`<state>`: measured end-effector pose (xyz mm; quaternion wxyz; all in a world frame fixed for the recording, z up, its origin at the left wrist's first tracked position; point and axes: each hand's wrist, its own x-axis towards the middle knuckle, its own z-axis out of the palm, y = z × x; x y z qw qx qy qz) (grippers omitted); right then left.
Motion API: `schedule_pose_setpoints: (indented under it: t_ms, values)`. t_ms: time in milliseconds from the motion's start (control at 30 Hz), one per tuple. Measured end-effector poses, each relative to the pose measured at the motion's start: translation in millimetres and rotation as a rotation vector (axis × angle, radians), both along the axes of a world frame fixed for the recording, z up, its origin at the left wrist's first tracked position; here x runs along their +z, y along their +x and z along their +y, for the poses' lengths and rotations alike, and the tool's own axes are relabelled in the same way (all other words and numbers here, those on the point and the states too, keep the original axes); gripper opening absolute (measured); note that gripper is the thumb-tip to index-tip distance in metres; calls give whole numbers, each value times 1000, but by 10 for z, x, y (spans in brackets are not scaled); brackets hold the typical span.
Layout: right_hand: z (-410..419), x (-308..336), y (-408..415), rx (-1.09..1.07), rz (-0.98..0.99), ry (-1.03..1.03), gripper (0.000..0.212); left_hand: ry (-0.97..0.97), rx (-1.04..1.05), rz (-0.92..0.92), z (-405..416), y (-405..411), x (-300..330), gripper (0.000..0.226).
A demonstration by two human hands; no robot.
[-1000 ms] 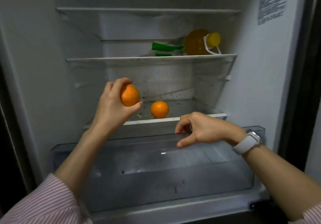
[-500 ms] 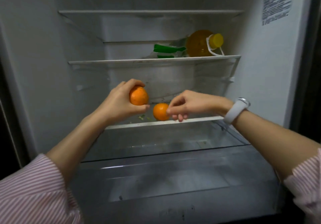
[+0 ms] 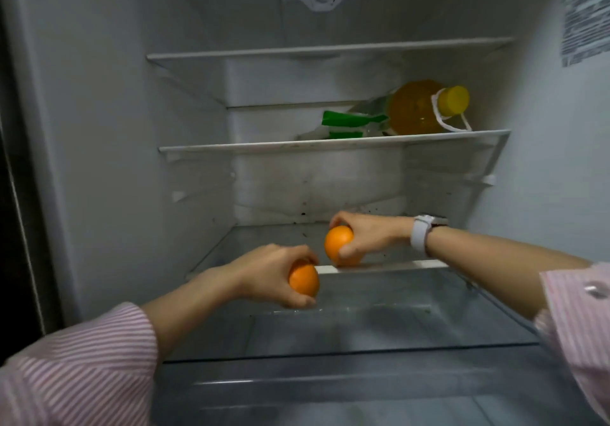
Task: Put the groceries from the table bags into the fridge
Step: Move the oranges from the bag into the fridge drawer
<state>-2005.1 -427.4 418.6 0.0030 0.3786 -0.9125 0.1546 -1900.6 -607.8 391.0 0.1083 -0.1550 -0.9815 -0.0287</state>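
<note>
Nearest you the drawer [image 3: 346,389] at the foot of the fridge [image 3: 99,128] stands pulled out under your striped sleeves [image 3: 82,369]; above it your left hand [image 3: 274,273] curls round an orange [image 3: 304,282], fingers over the top and thumb beneath, held just in front of the white lip of the bottom shelf [image 3: 270,240] and over the open drawer; whether the fruit touches anything below I cannot tell. A little farther in, your right hand [image 3: 366,235], the one with the white watch [image 3: 421,235], grips a second orange [image 3: 340,247] right at the shelf lip; it looks to sit on the shelf, though lifting or setting down cannot be told apart here. Behind and above, a yellow-capped bottle [image 3: 425,108] lies on the middle shelf [image 3: 330,143] beside a green-and-white packet [image 3: 350,125]; the top shelf [image 3: 330,49] shows nothing on it.

You seem to be at the stowing step for the fruit; pick one spot, drawer or shelf, set both oranges down where they cannot roll off the lip; ease your fingers away slowly; then go back to the bags.
</note>
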Motion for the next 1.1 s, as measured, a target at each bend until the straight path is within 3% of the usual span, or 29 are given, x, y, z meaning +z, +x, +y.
schedule_pose_setpoints:
  t_ms: [167, 233, 367, 433, 633, 967, 1100]
  values:
    - [164, 55, 274, 83, -644, 165, 37, -121, 3, -222, -39, -189, -217, 61]
    - [128, -171, 303, 80, -729, 318, 42, -128, 0, -291, -36, -286, -373, 61]
    - [7, -736, 161, 79, -473, 415, 53, -97, -19, -317, -18, -443, -658, 68]
    - [-2, -901, 21, 59, -326, 314, 60, -18, -13, -286, -30, -521, -764, 70]
    - [-90, -1339, -215, -50, -197, 87, 69, 173, 168, -209, -146, -695, -1102, 79]
    - [-41, -1168, -134, -102, -305, 271, 94, 27, 209, -450, -83, -659, -980, 103]
    - [-41, -900, -23, -147, -302, 505, 78, -67, 189, -502, 63, -535, -705, 97]
